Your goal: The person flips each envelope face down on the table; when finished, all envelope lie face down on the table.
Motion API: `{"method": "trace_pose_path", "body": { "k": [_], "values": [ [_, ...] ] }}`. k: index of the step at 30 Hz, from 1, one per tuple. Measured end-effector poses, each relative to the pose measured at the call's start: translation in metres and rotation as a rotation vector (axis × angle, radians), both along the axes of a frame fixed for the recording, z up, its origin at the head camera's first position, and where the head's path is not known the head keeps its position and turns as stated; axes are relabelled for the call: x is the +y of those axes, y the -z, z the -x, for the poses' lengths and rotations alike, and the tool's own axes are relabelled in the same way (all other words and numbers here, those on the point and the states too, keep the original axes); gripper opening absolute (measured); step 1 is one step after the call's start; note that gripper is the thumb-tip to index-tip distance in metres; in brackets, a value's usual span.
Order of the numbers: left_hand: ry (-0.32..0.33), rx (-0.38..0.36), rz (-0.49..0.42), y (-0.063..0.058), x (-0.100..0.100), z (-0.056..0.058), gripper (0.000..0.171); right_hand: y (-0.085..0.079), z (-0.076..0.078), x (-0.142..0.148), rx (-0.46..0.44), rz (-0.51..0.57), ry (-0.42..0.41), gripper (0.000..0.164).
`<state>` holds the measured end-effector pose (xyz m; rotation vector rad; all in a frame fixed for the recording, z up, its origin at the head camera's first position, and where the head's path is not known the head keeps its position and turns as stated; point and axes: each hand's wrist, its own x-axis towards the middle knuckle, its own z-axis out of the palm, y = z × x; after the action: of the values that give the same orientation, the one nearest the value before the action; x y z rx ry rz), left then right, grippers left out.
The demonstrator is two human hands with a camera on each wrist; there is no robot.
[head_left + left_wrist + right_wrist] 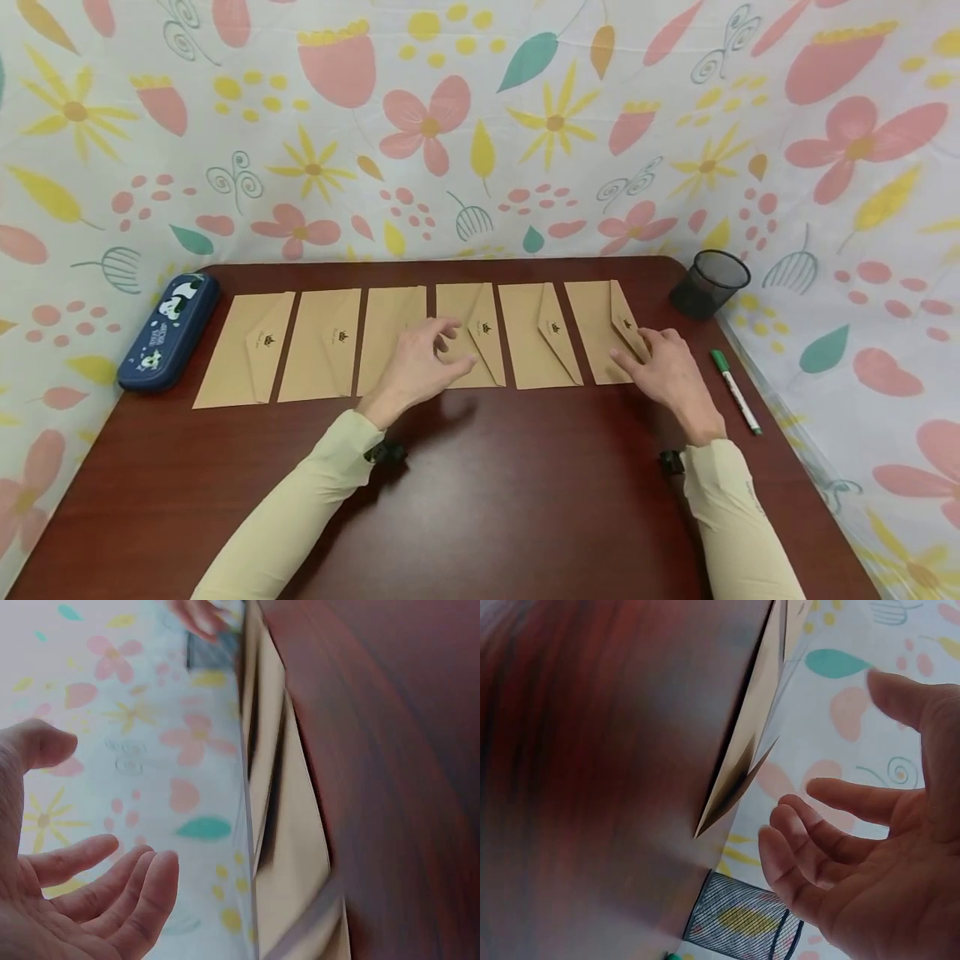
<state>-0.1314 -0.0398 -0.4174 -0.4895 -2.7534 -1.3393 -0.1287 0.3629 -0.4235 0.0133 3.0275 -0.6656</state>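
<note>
Several brown paper envelopes lie in a row across the table, each with a pointed flap and a small dark crown print. My left hand hovers over the middle of the row with thumb and fingers apart and nothing in them. It partly hides the third envelope from the left and overlaps the third envelope from the right. At the right end, my right hand is at the lifted flap of the last envelope. In the right wrist view its loosely bent fingers hold nothing, beside that envelope's raised flap.
A blue pencil case with cartoon prints lies at the table's left edge. On the right stand a black mesh pen cup and, nearer, a green-capped marker. A flowered cloth hangs behind the dark red table.
</note>
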Motion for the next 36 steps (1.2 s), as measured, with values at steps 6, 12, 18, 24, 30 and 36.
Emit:
{"method": "trace_pose_path", "body": {
  "k": [6, 12, 18, 24, 30, 36],
  "values": [
    [0.056, -0.101, -0.123, -0.001, 0.028, -0.001, 0.053, 0.001, 0.002, 0.011, -0.037, -0.039, -0.013, 0.081],
    [0.105, -0.146, -0.165, 0.001, 0.06, -0.001, 0.044, 0.0, 0.004, 0.019, -0.066, -0.053, -0.005, 0.073],
    [0.153, -0.179, -0.203, 0.007, 0.09, -0.001, 0.044, 0.003, 0.007, 0.027, -0.12, -0.054, -0.002, 0.076],
    [0.156, -0.313, -0.246, 0.011, 0.117, -0.006, 0.049, 0.005, 0.011, 0.031, -0.155, -0.054, 0.002, 0.071],
    [0.184, -0.306, -0.221, 0.01, 0.141, -0.008, 0.042, 0.007, 0.014, 0.034, -0.168, -0.05, 0.02, 0.062],
    [0.195, -0.333, -0.197, 0.008, 0.161, -0.008, 0.038, 0.003, 0.015, 0.038, -0.169, -0.063, 0.035, 0.054]
  ]
}}
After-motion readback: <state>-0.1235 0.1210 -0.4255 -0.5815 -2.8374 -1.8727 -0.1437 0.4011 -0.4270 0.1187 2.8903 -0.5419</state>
